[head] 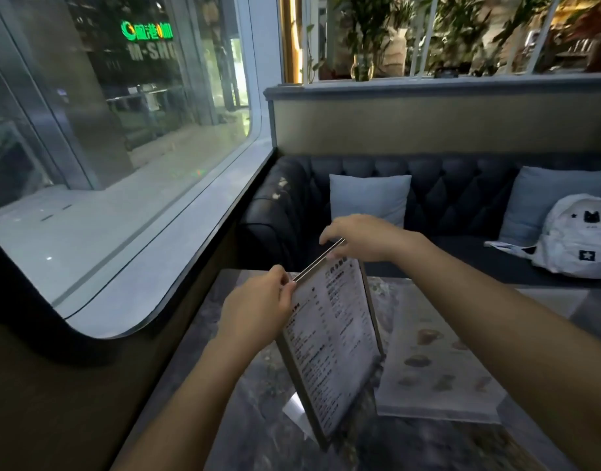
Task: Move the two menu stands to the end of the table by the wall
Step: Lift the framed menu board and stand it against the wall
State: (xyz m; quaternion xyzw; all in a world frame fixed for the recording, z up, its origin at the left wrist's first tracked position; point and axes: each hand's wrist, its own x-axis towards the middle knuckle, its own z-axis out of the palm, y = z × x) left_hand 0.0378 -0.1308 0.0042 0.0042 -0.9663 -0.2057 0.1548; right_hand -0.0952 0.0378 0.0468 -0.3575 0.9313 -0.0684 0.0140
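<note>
- Our left hand (258,300) and right hand (360,237) pinch the framed white menu stand's (329,348) top edge.
- We should keep it upright, sliding along the grey marble surface (258,419).

Green neon sign (146,31) beyond window, "M-SHO", perhaps cut off, beneath.

Dark tufted sofa (462,185) along the far side, two pale blue cushions (369,198) on it, white backpack (579,237) with a cat face leaning at the right end. Big rounded window (122,147) on the left, green neon sign (146,30) outside. Plants (363,35) behind the white-framed partition above the sofa back.
</note>
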